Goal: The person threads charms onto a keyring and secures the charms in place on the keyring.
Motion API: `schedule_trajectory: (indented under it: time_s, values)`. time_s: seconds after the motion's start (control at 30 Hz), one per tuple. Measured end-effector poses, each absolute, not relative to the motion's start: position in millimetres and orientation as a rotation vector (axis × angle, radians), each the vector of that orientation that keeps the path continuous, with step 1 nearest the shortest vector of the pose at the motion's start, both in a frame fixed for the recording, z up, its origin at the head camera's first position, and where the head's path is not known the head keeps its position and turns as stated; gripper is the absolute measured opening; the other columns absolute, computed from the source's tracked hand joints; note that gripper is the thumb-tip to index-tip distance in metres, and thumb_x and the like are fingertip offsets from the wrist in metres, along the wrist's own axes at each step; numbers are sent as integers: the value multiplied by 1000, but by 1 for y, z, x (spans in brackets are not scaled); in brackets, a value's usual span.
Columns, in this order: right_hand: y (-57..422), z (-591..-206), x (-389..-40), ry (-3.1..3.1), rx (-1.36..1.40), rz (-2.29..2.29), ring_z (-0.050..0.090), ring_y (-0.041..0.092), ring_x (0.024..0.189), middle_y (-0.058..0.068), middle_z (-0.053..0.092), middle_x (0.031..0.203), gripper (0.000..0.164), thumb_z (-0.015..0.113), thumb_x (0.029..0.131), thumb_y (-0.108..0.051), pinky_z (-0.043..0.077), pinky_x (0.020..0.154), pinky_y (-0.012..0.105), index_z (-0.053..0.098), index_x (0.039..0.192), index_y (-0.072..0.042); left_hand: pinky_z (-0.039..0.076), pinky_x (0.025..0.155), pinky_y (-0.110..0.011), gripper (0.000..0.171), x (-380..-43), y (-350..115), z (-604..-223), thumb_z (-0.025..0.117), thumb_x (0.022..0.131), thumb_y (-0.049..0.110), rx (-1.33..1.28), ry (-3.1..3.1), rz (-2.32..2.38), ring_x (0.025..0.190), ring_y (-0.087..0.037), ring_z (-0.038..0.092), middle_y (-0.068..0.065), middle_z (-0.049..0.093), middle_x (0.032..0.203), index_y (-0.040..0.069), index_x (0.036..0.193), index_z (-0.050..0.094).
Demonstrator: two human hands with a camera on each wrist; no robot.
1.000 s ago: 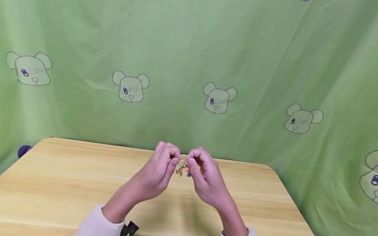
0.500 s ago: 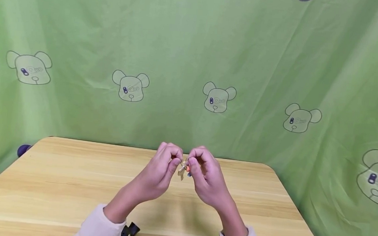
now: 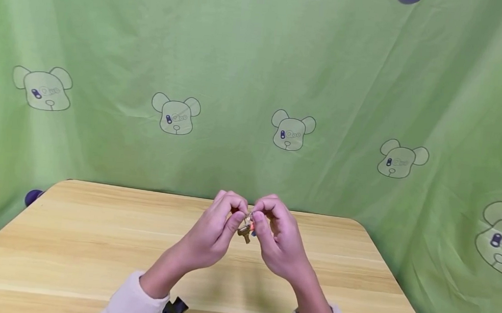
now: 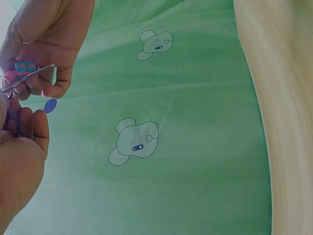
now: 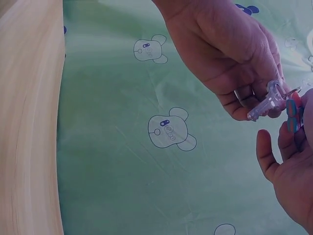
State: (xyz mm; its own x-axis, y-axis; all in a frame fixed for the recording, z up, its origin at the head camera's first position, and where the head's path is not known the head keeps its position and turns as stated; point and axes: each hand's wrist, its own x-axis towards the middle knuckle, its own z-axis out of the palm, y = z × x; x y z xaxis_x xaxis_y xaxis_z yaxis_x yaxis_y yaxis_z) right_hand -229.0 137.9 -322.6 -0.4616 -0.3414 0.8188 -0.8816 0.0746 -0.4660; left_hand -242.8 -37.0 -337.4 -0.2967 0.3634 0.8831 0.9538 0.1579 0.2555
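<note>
Both hands meet in front of me over the table, thumb and forefinger of each pinching at a small metal key ring [image 5: 292, 92]. My left hand [image 3: 211, 232] grips it from the left, my right hand [image 3: 282, 240] from the right. A key [image 3: 245, 233] hangs off the ring between the hands; it looks brassy in the head view and pale in the right wrist view [image 5: 264, 105]. Beside it dangles a small charm with orange and blue-green parts [image 4: 25, 67], close to the right fingers. The fingertips hide much of the ring.
The wooden table [image 3: 71, 240] stretches below the hands. Behind it hangs a green curtain [image 3: 237, 52] printed with bear heads. Dark wrist cameras [image 3: 174, 310] sit at the pale sleeves [image 3: 133, 299].
Both hands have shifted slightly to the right, the left one more, so the gap between them is smaller. The key has moved right and a little lower with them.
</note>
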Motion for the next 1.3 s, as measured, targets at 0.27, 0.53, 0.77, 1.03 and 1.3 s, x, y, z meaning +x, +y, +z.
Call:
schedule_trajectory:
  time_s: [0.27,0.53,0.77,1.03,1.3]
  values:
    - [138,-322,-228,-1845,1220,1364,50,16,82,10,51,93,17,50,96,18,47,70,25,54,100,3,42,78,-29,20,-242,-37,-337,38,111,17,-1249,-1787,-1143,92,-17,44,-4,53,97,3,105,50]
    - [139,-322,-229,-1825,1248,1344,51,16,83,11,52,94,14,50,97,16,48,72,26,54,100,3,43,78,-28,16,-242,-38,-337,39,111,14,-1241,-1800,-1148,92,-17,44,-4,53,97,3,106,50]
    - [139,-321,-229,-1811,1262,1325,51,16,81,10,52,93,14,51,96,17,48,71,26,55,100,3,42,77,-28,16,-242,-38,-338,40,111,14,-1226,-1799,-1145,92,-17,44,-4,53,98,3,106,50]
    - [139,-321,-229,-1793,1277,1306,51,16,81,10,52,93,11,52,98,14,48,70,26,55,100,3,42,78,-28,13,-243,-39,-338,41,110,11,-1225,-1803,-1143,92,-18,44,-4,52,98,4,106,50]
    - [138,-320,-228,-1801,1276,1302,52,16,84,9,53,93,11,52,99,12,49,75,25,55,100,2,41,78,-29,17,-243,-41,-337,39,111,14,-1218,-1795,-1142,92,-18,45,-4,52,97,2,106,50]
